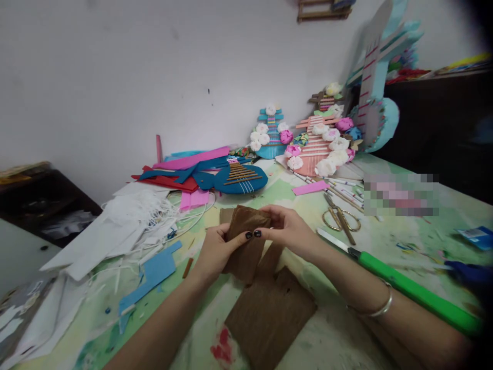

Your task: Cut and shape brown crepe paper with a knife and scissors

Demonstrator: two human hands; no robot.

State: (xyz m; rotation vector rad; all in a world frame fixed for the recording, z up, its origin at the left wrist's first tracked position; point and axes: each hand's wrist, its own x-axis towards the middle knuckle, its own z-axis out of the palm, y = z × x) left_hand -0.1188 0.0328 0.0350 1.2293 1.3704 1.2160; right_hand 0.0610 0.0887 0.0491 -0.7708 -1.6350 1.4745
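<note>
on the paint-smeared table [385,241] set against a white wall, your left hand [215,252] and right hand [287,228] meet thumb to thumb, both pinched on a folded brown paper piece [244,241] held just above a larger brown sheet [269,313], with scissors [341,218] and a green-handled knife [408,288] to your right.

A paint-stained green and white table [389,239] carries gold-handled scissors [341,218], with a green-handled craft knife [416,293] just beside them. Farther back lies a dark blue guitar-shaped paper cutout [241,179], with a short pink paper strip [310,188] to its right, next to thin rolled paper sticks [342,187]. A heap of white paper scraps [131,221] spreads on the left, and a light blue paper piece [154,272] lies near it. By the wall stand a pink flower-covered guitar model [319,149], a smaller blue flower-covered guitar model [271,136] and a tall pale blue guitar cutout [375,92].
</note>
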